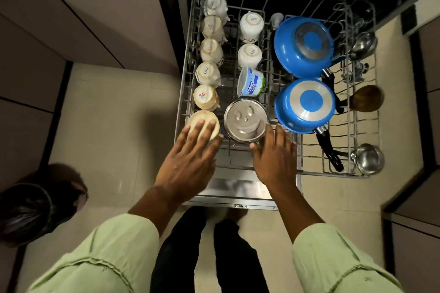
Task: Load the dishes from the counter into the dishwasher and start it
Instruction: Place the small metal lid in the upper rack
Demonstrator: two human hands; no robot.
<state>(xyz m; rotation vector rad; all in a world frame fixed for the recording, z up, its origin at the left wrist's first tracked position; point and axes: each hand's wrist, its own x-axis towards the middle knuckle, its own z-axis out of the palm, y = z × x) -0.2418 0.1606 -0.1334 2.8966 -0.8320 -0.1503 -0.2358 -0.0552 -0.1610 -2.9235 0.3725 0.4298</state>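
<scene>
Loading appears well advanced. The drawn-out rack (333, 172) carries a row of upturned cups (209, 74) down its left side, a curd tub (251, 82) and a steel pot (245, 121) in the middle, two blue pans (306, 104) on the right, and a ladle (367, 159) and wooden spoon (367, 98) at the far right edge. The left hand (190, 157) lies on the front-left cup (194, 119), fingers (197, 133) straight and spread, gripping nothing. The right hand (273, 157) sits just beside the steel pot, fingers (278, 134) wide and likewise empty; whether the thumb touches the rim cannot be determined. By judgement, what is left is to push the rack in, close the door (238, 188) and start the machine. The desk is out of view, so dishes left there cannot be confirmed. No controls or lower rack are visible, and the machine's interior is dark.
</scene>
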